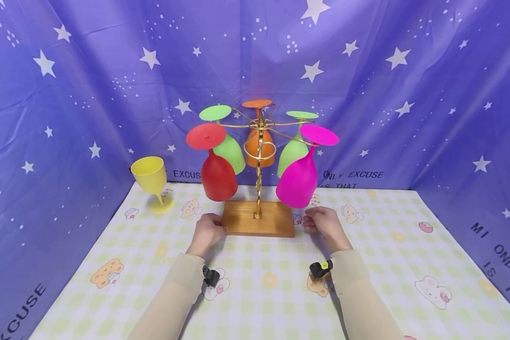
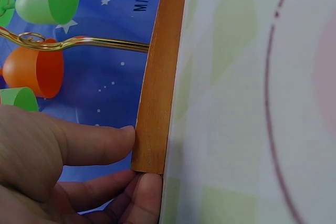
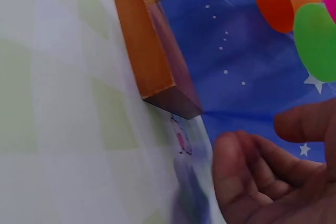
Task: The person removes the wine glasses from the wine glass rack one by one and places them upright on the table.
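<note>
A wine glass rack with a golden post and a wooden base stands mid-table. Several plastic goblets hang upside down from it: a red goblet, a magenta goblet, an orange goblet and two green ones. My left hand grips the base's left end, its thumb on the top edge and fingers against the end face in the left wrist view. Beside the right end, my right hand hovers apart from the wood, fingers loosely bent and holding nothing; the right wrist view shows that gap.
A yellow goblet stands upright at the table's back left. The checked tablecloth has printed cartoon figures. Behind the rack and along both sides hangs a blue curtain with white stars.
</note>
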Motion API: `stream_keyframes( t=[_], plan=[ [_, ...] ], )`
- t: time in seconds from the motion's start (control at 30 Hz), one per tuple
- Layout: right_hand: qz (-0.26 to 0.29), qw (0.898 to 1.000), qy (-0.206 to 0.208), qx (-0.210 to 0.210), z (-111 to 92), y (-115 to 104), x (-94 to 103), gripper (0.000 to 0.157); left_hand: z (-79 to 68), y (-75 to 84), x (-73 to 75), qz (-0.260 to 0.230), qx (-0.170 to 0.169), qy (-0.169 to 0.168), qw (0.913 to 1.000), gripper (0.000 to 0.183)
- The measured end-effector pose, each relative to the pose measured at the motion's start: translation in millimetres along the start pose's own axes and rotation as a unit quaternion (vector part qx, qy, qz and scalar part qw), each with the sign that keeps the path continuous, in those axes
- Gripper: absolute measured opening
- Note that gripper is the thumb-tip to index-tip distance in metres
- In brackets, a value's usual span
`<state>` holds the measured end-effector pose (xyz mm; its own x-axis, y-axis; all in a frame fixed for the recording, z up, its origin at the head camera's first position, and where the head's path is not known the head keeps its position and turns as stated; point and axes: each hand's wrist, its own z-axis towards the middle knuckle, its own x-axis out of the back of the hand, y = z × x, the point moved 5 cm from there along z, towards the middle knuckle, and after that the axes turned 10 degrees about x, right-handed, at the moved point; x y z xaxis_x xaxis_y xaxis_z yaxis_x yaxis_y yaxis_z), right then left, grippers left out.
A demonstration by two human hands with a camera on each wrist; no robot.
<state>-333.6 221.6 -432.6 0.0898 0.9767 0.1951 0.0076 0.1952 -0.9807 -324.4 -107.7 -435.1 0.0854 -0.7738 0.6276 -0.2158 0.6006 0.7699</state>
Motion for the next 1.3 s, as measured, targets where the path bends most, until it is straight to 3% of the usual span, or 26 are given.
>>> stream_keyframes(
  t=[0.27, 0.5, 0.63, 0.77, 1.13, 1.3],
  plan=[
    [0.045, 0.995, 0.087, 0.028, -1.0, -15.4, 18.0, 0.034, 1.5, -1.4, -1.4, -0.002, 0.008, -0.009, 0.9999, 0.022],
    [0.149, 0.976, 0.147, 0.066, -2.2, -30.9, 28.4, 0.014, 1.3, -1.9, -0.6, -0.006, 0.015, -0.013, 0.9998, 0.023],
    [0.194, 0.965, 0.163, 0.074, -4.7, -35.7, 33.0, 0.008, 1.0, -0.8, -0.2, -0.003, 0.007, -0.008, 0.9999, 0.022],
    [0.211, 0.96, 0.165, 0.087, -5.4, -38.8, 34.8, 0.011, 1.7, -1.0, -0.8, 0.001, 0.001, 0.0, 1.0, 0.022],
    [0.231, 0.942, 0.188, 0.156, -15.3, -62.7, 35.3, 0.008, 2.1, -3.6, -0.9, -0.007, 0.002, 0.0, 1.0, 0.023],
    [0.215, 0.937, 0.193, 0.195, -22.9, -77.9, 36.2, 0.011, 1.5, -1.3, -0.6, -0.002, 0.004, -0.004, 1.0, 0.024]
  ],
)
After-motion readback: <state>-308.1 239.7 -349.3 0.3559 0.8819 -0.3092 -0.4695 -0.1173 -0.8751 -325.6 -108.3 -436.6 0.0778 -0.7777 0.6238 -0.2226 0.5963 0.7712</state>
